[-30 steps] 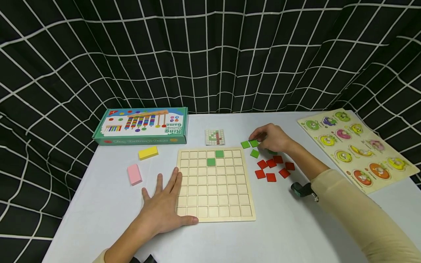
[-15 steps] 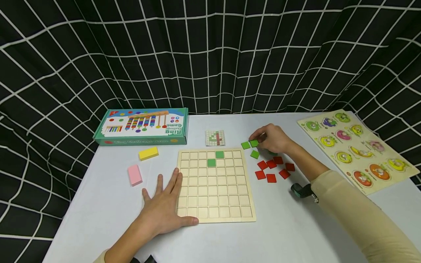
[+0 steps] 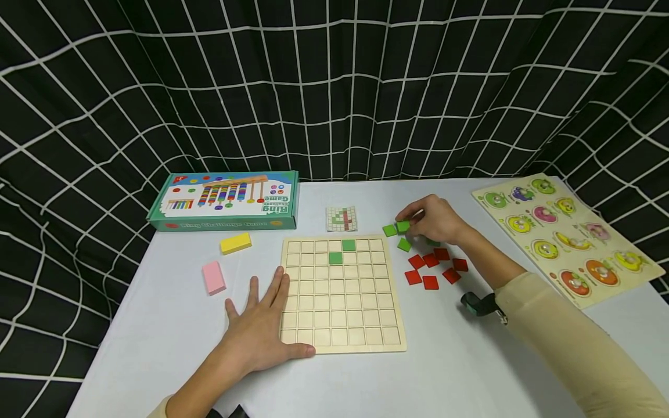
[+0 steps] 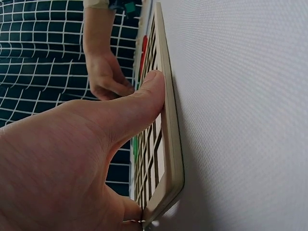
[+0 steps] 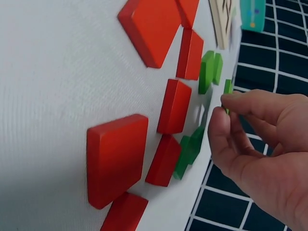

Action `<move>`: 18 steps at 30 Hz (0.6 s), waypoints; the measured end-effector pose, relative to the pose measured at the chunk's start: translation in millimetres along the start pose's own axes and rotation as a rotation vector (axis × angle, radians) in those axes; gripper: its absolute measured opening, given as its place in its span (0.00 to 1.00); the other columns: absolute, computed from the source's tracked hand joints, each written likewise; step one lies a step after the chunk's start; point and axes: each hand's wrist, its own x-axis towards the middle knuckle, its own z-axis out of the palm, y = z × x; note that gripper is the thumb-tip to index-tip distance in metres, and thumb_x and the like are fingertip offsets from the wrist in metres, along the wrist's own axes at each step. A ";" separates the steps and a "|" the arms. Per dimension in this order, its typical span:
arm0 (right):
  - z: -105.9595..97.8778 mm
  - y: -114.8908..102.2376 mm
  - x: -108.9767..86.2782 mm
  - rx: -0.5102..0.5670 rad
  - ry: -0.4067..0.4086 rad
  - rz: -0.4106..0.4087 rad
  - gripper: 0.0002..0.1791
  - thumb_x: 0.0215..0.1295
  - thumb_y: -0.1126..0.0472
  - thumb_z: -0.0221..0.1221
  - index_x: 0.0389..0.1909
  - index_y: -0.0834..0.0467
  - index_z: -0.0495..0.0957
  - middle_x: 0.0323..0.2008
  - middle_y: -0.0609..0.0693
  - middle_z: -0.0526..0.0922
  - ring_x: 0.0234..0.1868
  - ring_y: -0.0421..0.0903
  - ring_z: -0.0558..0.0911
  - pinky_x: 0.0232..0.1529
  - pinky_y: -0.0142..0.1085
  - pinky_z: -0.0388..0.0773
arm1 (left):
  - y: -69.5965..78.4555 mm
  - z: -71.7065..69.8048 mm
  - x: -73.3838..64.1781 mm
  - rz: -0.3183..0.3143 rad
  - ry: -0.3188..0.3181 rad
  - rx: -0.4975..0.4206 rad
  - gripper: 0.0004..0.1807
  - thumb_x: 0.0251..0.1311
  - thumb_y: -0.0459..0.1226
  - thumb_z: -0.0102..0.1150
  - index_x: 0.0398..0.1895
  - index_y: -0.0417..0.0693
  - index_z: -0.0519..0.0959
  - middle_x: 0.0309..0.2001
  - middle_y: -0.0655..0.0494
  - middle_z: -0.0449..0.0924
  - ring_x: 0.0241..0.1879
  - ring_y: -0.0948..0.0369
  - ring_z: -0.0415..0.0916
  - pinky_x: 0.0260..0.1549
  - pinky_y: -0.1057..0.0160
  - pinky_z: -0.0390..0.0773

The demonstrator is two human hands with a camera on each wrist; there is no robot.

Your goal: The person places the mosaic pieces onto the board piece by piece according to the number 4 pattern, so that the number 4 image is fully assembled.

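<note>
My left hand lies with fingers spread along the left side of a pale wooden grid board. In the left wrist view its thumb rests over the board's near rim. Two green squares sit in cells toward the board's far side. Off the board's far right corner, my right hand pinches a green square tile between thumb and fingertips. Other green tiles lie beside and beneath that hand, some partly hidden by it. Several red square tiles are scattered nearer to me.
Behind the board lies a small printed pattern card. A green Ring Challenge Game box, a yellow block and a pink block are on the left. A fruit puzzle board lies at the right.
The green tile at my right fingertips has lifted and tilted slightly, and that hand has risen a little with it. My left hand and the board stay in place.
</note>
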 end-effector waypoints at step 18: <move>15.1 -36.9 -15.6 0.137 -0.041 0.108 0.15 0.64 0.69 0.66 0.51 0.58 0.89 0.52 0.59 0.87 0.46 0.53 0.82 0.40 0.37 0.82 | -0.2 -0.5 0.6 -0.005 -0.001 -0.008 0.77 0.40 0.74 0.72 0.85 0.45 0.45 0.86 0.54 0.36 0.81 0.31 0.37 0.60 0.11 0.44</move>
